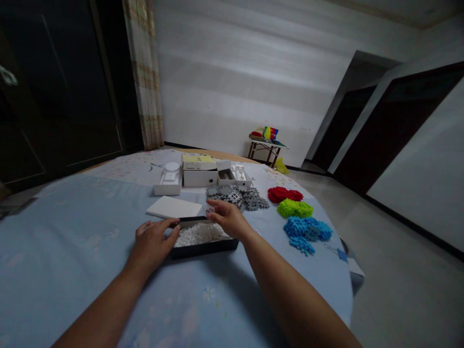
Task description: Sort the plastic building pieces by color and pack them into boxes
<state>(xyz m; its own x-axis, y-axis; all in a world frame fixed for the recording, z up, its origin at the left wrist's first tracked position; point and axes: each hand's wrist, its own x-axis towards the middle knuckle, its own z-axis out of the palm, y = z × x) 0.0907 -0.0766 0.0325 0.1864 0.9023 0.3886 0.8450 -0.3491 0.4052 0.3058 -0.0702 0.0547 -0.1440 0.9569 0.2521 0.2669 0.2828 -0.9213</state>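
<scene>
Head view: black box (205, 249) holds white pieces (193, 235), right grip (229, 217) pinching pale piece (210, 210), left grip (153, 241) spread.

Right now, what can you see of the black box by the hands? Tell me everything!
The black box is shallow, rectangular and open-topped, maybe cardboard. It sits flat on the pale blue tablecloth, with small white pieces inside. The left hand touches its left end; the right hand, at its far side, hides part of its rim.

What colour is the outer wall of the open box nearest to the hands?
The box's outer wall looks black; best seen in the head view.
</scene>
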